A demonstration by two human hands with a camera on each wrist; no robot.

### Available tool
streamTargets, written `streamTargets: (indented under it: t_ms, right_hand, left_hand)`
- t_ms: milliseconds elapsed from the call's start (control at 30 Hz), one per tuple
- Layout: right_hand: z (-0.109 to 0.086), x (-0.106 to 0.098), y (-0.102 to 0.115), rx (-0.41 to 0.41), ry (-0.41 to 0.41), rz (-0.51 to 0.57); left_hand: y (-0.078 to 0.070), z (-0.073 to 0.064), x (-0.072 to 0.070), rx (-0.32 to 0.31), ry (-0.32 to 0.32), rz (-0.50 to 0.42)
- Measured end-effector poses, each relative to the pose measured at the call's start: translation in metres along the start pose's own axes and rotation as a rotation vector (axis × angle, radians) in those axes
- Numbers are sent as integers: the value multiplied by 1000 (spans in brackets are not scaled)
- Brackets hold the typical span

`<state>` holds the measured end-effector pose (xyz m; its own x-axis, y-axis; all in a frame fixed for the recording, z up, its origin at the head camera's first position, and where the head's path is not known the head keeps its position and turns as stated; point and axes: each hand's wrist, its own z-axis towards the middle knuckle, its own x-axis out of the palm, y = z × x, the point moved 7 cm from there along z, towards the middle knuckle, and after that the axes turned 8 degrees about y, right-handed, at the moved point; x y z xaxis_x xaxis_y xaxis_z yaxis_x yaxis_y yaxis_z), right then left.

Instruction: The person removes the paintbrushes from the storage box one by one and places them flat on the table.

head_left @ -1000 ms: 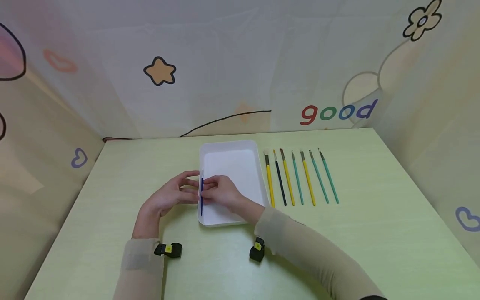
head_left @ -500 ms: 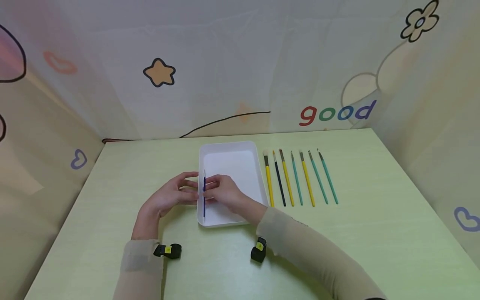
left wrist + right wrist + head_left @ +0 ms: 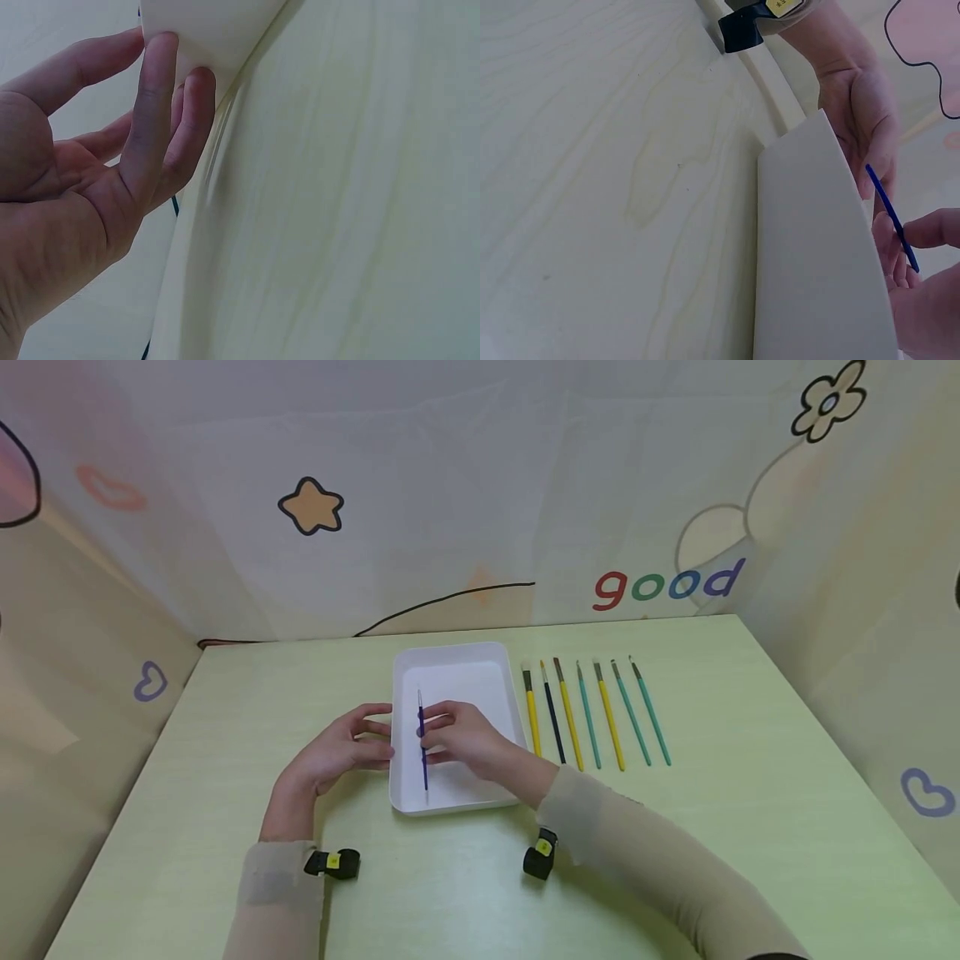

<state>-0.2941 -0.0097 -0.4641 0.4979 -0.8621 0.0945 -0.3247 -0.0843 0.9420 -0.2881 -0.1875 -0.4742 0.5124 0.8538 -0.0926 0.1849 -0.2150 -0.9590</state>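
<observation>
A slim blue paintbrush (image 3: 425,768) is pinched between the thumb and fingers of my right hand (image 3: 474,739), over the left part of a white tray (image 3: 468,672). Its bristle end points to the far side; in the right wrist view the blue handle (image 3: 883,196) slants across the fingers. My left hand (image 3: 341,747) has its fingers spread against the tray's left outer side. The left wrist view shows those fingertips touching the tray wall (image 3: 202,30), with nothing gripped.
Right of the tray lies a row of several paintbrushes, among them a yellow one (image 3: 532,714), a dark one (image 3: 553,718) and a teal one (image 3: 651,714). My right forearm passes by their near ends. A printed cloth (image 3: 450,485) stands behind the table (image 3: 435,893).
The right hand has drawn the blue paintbrush rightward, from the tray's left wall to farther inside. My left hand stays at the tray's side.
</observation>
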Motion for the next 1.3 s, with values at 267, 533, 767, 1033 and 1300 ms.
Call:
streamTargets:
  t_ms: [267, 533, 767, 1033, 1300]
  right_hand:
    - [-15, -11, 7, 20, 11, 12]
    - [-32, -29, 11, 17, -1, 22]
    - [-47, -49, 13, 18, -4, 6]
    - [-65, -69, 17, 13, -19, -2]
    - [-84, -92, 11, -3, -41, -20]
  left_hand:
    - [2, 1, -1, -11, -27, 1]
    - [1, 1, 0, -3, -27, -2]
    - [0, 0, 1, 18, -19, -12]
    - [1, -1, 0, 24, -17, -13]
    - [2, -1, 0, 25, -15, -24]
